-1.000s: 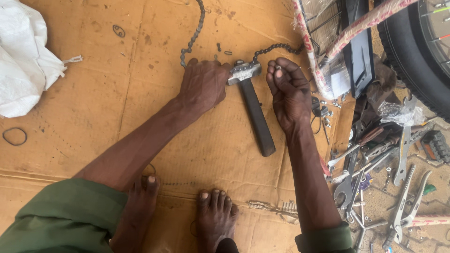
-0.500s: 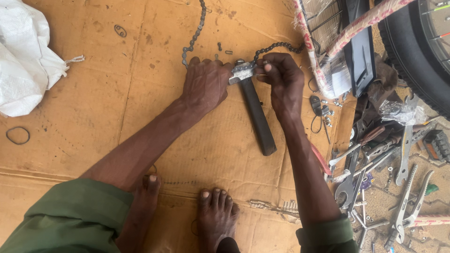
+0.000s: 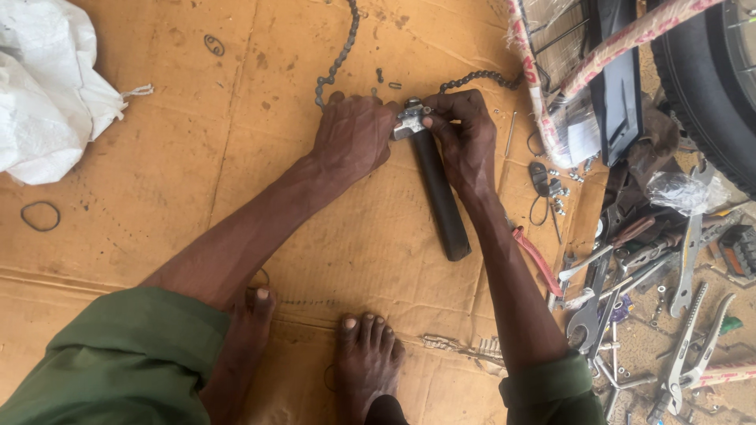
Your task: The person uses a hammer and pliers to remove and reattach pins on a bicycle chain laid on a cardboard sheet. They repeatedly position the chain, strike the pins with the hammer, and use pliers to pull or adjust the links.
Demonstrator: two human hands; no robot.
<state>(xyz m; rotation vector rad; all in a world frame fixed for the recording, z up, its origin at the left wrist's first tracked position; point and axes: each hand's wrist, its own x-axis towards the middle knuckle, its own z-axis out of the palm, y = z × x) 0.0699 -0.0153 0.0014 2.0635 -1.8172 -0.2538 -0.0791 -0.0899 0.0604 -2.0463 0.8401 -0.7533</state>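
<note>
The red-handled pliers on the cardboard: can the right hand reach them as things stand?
Probably yes. The pliers lie open on the cardboard just beside the right forearm, nothing covering them. But the right hand is busy at the tool and must let go first.

white sack (image 3: 47, 94), rubber ring (image 3: 39, 216), pliers (image 3: 685, 358), bicycle tyre (image 3: 709, 86), cardboard sheet (image 3: 173, 157)

we see a white woven sack (image 3: 47, 86), crumpled, at the upper left on the cardboard (image 3: 197, 157), and a clear plastic wrapper (image 3: 673, 191) at right among tools.
</note>
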